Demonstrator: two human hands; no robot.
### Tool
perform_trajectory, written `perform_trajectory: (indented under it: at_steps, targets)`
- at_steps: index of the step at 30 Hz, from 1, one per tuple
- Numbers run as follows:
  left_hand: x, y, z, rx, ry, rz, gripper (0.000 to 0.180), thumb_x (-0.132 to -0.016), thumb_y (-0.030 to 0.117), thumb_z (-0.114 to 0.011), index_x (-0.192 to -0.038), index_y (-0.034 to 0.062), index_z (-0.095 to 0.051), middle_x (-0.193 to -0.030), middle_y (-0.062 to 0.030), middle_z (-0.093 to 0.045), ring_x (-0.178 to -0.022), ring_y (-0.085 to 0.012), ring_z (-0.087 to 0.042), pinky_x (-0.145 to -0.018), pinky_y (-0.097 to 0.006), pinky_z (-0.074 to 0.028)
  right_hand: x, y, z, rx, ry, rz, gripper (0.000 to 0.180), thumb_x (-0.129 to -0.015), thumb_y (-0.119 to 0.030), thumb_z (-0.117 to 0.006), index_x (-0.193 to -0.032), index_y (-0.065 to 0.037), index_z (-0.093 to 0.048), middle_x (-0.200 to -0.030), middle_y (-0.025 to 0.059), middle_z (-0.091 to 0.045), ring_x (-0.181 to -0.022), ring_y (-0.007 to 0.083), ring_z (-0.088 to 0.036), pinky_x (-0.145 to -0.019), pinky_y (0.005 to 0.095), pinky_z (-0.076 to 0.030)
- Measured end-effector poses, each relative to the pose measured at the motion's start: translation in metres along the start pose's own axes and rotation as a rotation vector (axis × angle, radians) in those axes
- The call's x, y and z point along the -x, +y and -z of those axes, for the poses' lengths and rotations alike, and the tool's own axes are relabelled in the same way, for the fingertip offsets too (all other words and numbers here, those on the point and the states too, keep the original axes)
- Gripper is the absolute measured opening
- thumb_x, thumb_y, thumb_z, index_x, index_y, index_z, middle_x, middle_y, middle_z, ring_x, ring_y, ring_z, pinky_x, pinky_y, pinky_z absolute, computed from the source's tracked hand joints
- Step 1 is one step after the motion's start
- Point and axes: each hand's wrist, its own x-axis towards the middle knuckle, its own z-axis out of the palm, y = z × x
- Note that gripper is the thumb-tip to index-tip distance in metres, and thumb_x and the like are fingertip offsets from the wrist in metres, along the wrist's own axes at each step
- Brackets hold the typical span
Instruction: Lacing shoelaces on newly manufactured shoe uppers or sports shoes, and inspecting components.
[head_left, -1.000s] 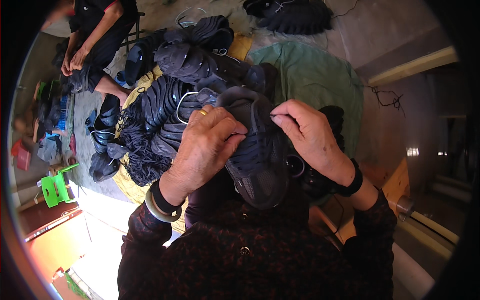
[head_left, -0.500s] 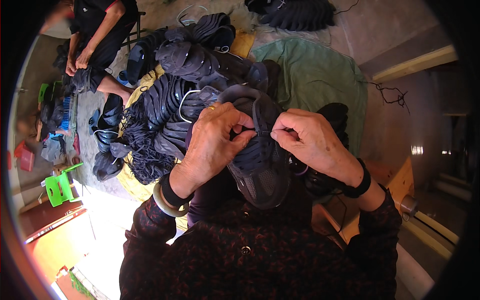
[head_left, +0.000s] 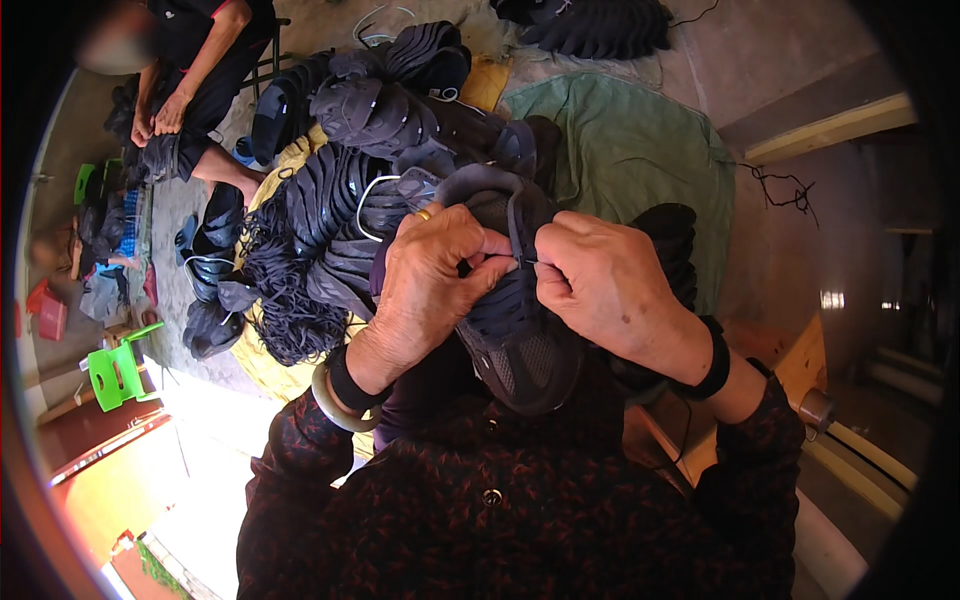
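A dark grey and black shoe upper point(head_left: 525, 372) with a mesh toe rests at my lap, toe toward me and collar pointing away. My left hand point(head_left: 425, 280) is closed in a pinch at its lacing edge, thumb and forefinger together by the eyelets. Just across from those fingertips, my right hand point(head_left: 620, 285) pinches a thin black shoelace point(head_left: 527, 262) at the upper's opening. Only a short bit of lace shows between the two hands; its ends are hidden. To the left lies a tangled bundle of black shoelaces point(head_left: 288, 315).
Nested dark shoe uppers point(head_left: 340, 190) are heaped ahead on a yellow cloth point(head_left: 268, 355). Farther right is a green cloth point(head_left: 640, 150). Another person point(head_left: 205, 70) sits at the far left, hands on dark material. A green chair point(head_left: 115, 378) and wooden beams point(head_left: 830, 128) flank the area.
My right hand has turned and come slightly left, its fingers curling tighter at the lace. My left hand keeps its pinch at nearly the same place.
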Motion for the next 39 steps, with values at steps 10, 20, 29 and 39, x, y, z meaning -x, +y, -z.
perform_trajectory:
  at_steps: [10, 20, 29, 39]
  targets:
    - [0.004, -0.001, -0.005, -0.024, 0.05, -0.06, 0.018, -0.071, 0.008, -0.085, -0.086, 0.0119, -0.076, -0.078, -0.0005, -0.06, -0.08, -0.0221, -0.058, -0.079, -0.036, -0.042, -0.018, 0.004, 0.009, -0.299, -0.324, -0.366, 0.011, -0.084, -0.009, -0.063, -0.08, 0.001, -0.059, -0.065, 0.013, -0.057, -0.057, 0.0191, -0.054, -0.055, 0.0361, -0.042]
    - [0.003, 0.002, -0.004, -0.071, 0.054, -0.084, 0.017, -0.073, 0.005, -0.083, -0.086, 0.0111, -0.075, -0.077, -0.0015, -0.059, -0.078, -0.0231, -0.056, -0.076, -0.036, -0.04, -0.022, 0.018, 0.017, -0.216, -0.437, -0.286, 0.03, -0.092, -0.027, -0.065, -0.081, 0.001, -0.06, -0.076, 0.0183, -0.061, -0.074, 0.039, -0.062, -0.069, 0.0467, -0.046]
    - [0.048, -0.03, 0.053, -0.434, 0.223, 0.009, 0.016, -0.072, 0.001, -0.077, -0.081, 0.0093, -0.067, -0.076, -0.0055, -0.055, -0.073, -0.024, -0.056, -0.07, -0.037, -0.043, -0.018, 0.03, 0.019, -0.48, -0.476, -0.202, 0.031, -0.101, -0.023, -0.053, -0.091, 0.005, -0.06, -0.081, 0.018, -0.064, -0.079, 0.0344, -0.063, -0.076, 0.0413, -0.049]
    - [0.189, -0.166, 0.185, -0.74, 0.576, 0.567, 0.007, -0.085, 0.009, -0.068, -0.087, 0.0027, -0.066, -0.084, -0.0113, -0.063, -0.074, -0.0261, -0.062, -0.07, -0.037, -0.049, -0.015, 0.03, 0.023, -0.347, -0.465, -0.171, 0.028, -0.1, -0.021, -0.055, -0.093, 0.004, -0.063, -0.088, 0.0155, -0.062, -0.086, 0.0318, -0.061, -0.081, 0.0397, -0.048]
